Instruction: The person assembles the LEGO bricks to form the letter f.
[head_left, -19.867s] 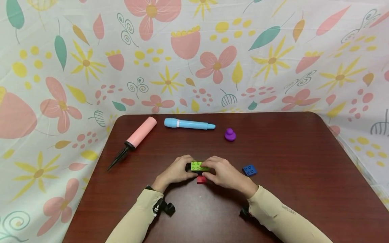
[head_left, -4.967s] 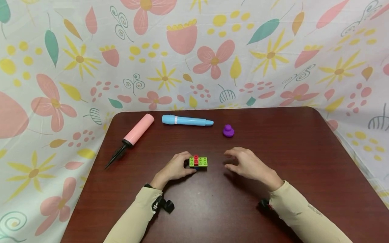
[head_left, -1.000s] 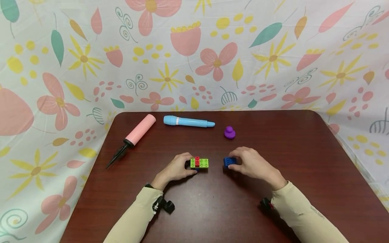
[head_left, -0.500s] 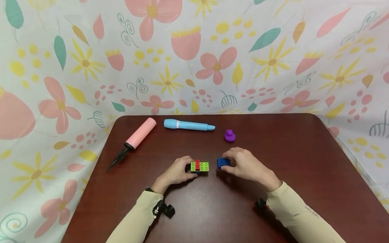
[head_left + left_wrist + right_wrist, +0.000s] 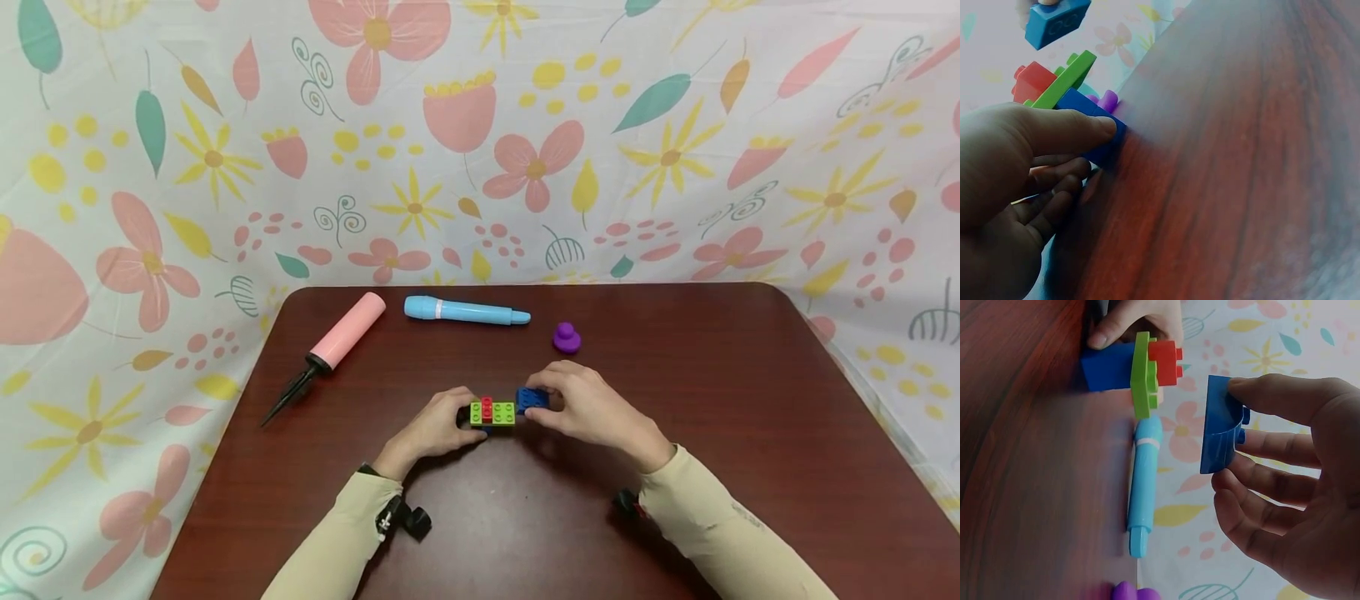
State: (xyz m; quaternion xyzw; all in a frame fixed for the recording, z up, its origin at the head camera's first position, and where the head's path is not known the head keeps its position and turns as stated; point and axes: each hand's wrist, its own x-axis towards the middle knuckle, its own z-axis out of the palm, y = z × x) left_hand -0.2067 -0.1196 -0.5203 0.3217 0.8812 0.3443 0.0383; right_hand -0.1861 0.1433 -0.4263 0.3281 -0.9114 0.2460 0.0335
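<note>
A small stack of toy building bricks stands on the table: a blue brick [image 5: 1109, 367] at the bottom, a flat lime-green brick [image 5: 504, 414] across it, and a narrow red brick [image 5: 487, 408] on top. My left hand [image 5: 435, 427] grips the stack's blue base from the left, its thumb along the near side. Between thumb and fingers my right hand [image 5: 588, 408] pinches a second blue brick [image 5: 1216, 425], studded and with a curved side. This brick is raised off the table, just right of the green one in the head view and apart from it in the right wrist view.
Behind the hands lie a pink hand pump [image 5: 348, 332] with a black nozzle, a light blue wand-shaped thing [image 5: 472, 312] and a small purple duck-like toy [image 5: 567, 338]. A flowered cloth [image 5: 600, 233] hangs behind the dark wooden table [image 5: 750, 400].
Over the last second my right hand has carried the blue brick left, close to the stack. Five seconds ago it held nothing. The red brick, earlier on the table, is on the green one.
</note>
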